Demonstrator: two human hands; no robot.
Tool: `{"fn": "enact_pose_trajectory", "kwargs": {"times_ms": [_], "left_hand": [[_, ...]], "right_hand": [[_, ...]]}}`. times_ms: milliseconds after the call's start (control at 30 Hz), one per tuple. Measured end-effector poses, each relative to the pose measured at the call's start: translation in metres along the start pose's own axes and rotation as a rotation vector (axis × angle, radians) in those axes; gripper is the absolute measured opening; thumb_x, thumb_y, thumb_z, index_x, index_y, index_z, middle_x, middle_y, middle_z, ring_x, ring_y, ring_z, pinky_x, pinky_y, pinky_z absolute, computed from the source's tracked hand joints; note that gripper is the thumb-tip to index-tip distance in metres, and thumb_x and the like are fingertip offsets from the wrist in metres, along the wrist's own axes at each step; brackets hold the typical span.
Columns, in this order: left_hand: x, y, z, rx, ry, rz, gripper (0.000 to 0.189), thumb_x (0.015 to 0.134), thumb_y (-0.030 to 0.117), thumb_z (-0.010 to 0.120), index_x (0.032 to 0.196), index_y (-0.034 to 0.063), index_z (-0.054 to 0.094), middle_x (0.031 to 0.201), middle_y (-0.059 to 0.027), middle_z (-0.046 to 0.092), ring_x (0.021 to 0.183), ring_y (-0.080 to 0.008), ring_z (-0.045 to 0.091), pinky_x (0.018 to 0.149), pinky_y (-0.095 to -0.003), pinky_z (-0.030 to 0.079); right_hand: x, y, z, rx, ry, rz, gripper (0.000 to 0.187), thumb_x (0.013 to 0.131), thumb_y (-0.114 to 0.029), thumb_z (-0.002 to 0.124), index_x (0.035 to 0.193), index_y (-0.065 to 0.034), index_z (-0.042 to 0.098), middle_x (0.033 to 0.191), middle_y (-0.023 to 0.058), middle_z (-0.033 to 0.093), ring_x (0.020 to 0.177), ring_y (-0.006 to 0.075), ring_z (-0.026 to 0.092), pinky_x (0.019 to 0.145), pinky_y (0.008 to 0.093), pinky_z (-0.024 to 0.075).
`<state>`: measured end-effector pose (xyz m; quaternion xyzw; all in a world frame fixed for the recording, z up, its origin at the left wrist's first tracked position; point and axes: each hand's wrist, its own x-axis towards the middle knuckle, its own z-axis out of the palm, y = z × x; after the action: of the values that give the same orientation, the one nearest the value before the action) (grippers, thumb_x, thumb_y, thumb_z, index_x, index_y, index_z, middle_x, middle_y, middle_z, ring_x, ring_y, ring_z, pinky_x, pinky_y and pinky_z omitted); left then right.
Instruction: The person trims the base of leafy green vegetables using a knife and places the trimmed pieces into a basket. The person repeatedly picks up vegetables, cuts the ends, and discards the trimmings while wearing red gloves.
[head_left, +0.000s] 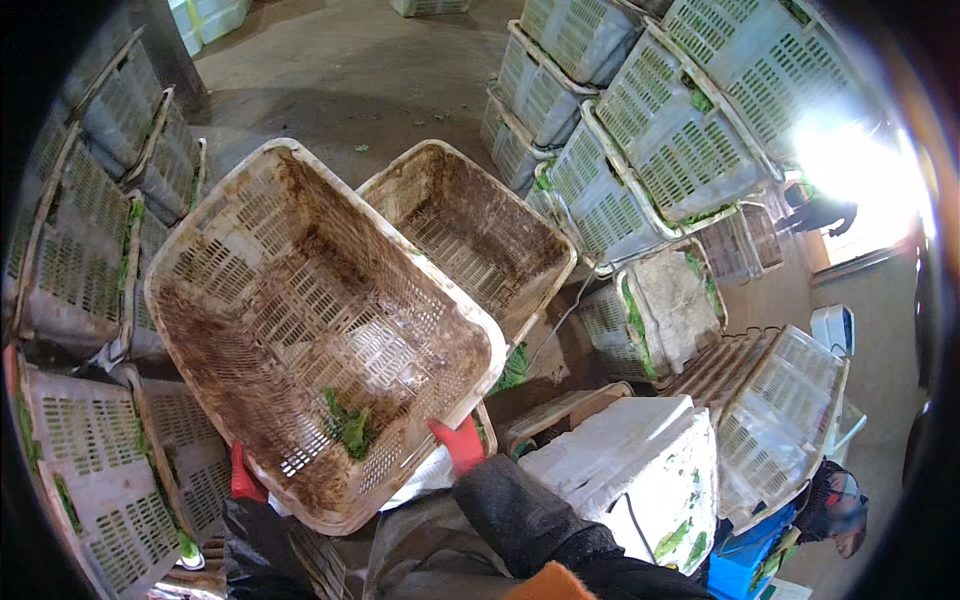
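A large white plastic crate (300, 262), stained brown inside, is tilted in front of me, its open side facing up towards the camera. My left hand (246, 474), in a red glove, grips its lower left side. At the near right rim, my right hand (459, 444), also red-gloved, is closed on the edge. A few green leaves (351, 429) lie in the crate near my hands. Behind it and partly hidden by it is a second stained crate (480, 232) with nothing seen inside. The fingers under the held crate are partly hidden.
Slotted crates holding greens are stacked on the left (82, 247) and upper right (675, 127). A white foam block (615, 457) and an overturned crate (780, 420) stand right. Leaves (514, 369) lie low beside the second crate. One person (821, 210) is by the bright opening, another (836, 502) at lower right.
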<state>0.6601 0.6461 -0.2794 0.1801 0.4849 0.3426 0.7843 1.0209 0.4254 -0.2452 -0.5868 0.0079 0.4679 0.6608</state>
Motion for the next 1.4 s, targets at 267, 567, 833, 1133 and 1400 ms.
{"fn": "enact_pose_trajectory", "kwargs": {"times_ms": [267, 567, 833, 1133, 1400], "left_hand": [[0.007, 0.011, 0.058, 0.324, -0.047, 0.071, 0.045, 0.083, 0.023, 0.058, 0.124, 0.0051, 0.051, 0.112, -0.0140, 0.060, 0.099, -0.0310, 0.060, 0.088, -0.0426, 0.049], [-0.069, -0.141, 0.246, -0.079, -0.046, 0.086, 0.053, 0.080, 0.030, 0.058, 0.127, 0.0058, 0.051, 0.123, -0.0101, 0.058, 0.113, -0.0302, 0.054, 0.100, -0.0444, 0.040], [0.076, -0.165, 0.341, 0.241, -0.317, 0.236, 0.046, 0.081, 0.014, 0.061, 0.125, 0.0054, 0.052, 0.122, -0.0103, 0.058, 0.113, -0.0273, 0.054, 0.097, -0.0414, 0.042], [0.131, -0.252, 0.370, 0.511, -0.106, -0.158, 0.045, 0.078, 0.020, 0.072, 0.117, 0.0090, 0.053, 0.102, -0.0061, 0.064, 0.089, -0.0202, 0.063, 0.075, -0.0382, 0.053], [0.064, -0.294, 0.168, 0.908, -0.288, -0.490, 0.049, 0.089, 0.020, 0.063, 0.134, 0.0091, 0.046, 0.101, -0.0045, 0.065, 0.082, -0.0114, 0.060, 0.065, -0.0245, 0.047]], "right_hand": [[0.089, -0.064, 0.020, -0.364, 0.144, -0.222, 0.051, 0.069, -0.010, 0.070, 0.116, 0.0035, 0.053, 0.102, 0.0123, 0.063, 0.093, 0.0224, 0.060, 0.082, 0.0344, 0.0476], [0.045, -0.297, -0.026, -0.668, 0.087, -0.451, 0.071, 0.067, -0.012, 0.069, 0.132, -0.0016, 0.043, 0.100, 0.0187, 0.066, 0.094, 0.0282, 0.065, 0.081, 0.0342, 0.0502], [0.133, -0.274, -0.168, -0.119, 0.243, -0.555, 0.052, 0.069, -0.006, 0.070, 0.117, 0.0015, 0.053, 0.106, 0.0074, 0.061, 0.094, 0.0149, 0.057, 0.085, 0.0300, 0.0456], [0.235, -0.184, -0.297, -0.264, 0.438, -0.425, 0.044, 0.075, -0.004, 0.065, 0.117, 0.0023, 0.051, 0.096, 0.0079, 0.062, 0.085, 0.0188, 0.058, 0.077, 0.0315, 0.0465], [0.186, -0.084, -0.257, -0.403, 0.805, -0.569, 0.043, 0.088, -0.016, 0.061, 0.125, 0.0031, 0.050, 0.121, 0.0167, 0.057, 0.111, 0.0255, 0.055, 0.098, 0.0347, 0.0407]]}}
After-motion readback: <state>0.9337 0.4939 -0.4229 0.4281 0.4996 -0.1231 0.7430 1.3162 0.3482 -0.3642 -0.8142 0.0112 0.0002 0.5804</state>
